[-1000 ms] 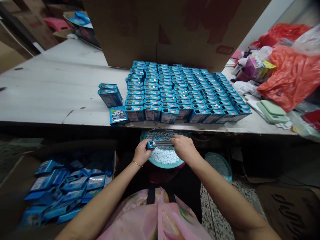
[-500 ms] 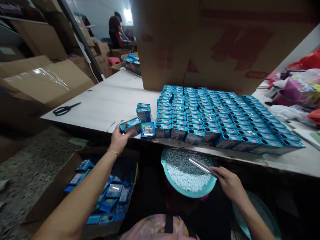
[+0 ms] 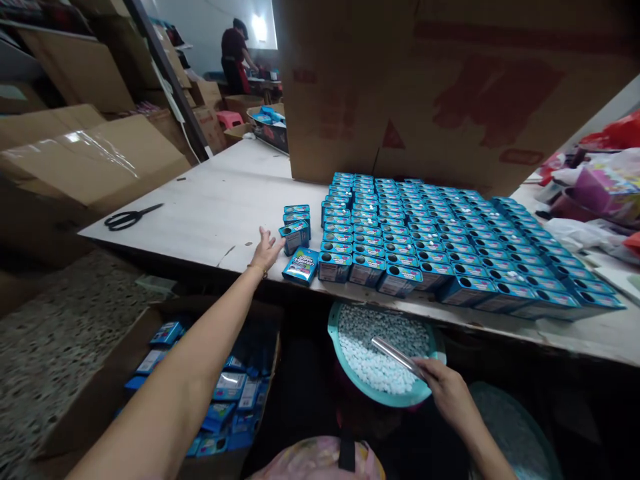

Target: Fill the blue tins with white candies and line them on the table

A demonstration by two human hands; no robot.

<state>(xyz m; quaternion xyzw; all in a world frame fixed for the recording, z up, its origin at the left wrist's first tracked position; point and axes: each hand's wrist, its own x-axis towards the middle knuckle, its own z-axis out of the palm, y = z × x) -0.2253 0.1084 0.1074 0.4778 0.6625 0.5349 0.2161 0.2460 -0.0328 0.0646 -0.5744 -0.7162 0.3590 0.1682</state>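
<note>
My left hand [image 3: 267, 252] is open beside a small blue box [image 3: 295, 237], which stands tilted in front of two others on the white table [image 3: 210, 200]. Just below it a blue box [image 3: 301, 265] lies with its printed face up. Many blue boxes with dark round openings [image 3: 367, 269] stand in rows to the right. Closed around a shiny metal tube [image 3: 397, 355], my right hand [image 3: 443, 383] is over the right rim of a teal basin [image 3: 339, 350]. White pellets [image 3: 383, 380] fill the basin, and the tube's far end is above them.
A carton [image 3: 85, 407] of blue boxes is at the lower left. Black scissors [image 3: 133, 217] lie at the table's left corner. A large cardboard box [image 3: 365, 100] stands behind the rows. Plastic bags [image 3: 610, 180] are at the right. A person [image 3: 235, 57] works far back.
My left hand has moved right and let go of its box, which now stands by the two upright ones. The flat-lying box has turned slightly. The metal tube has shifted a little left and down.
</note>
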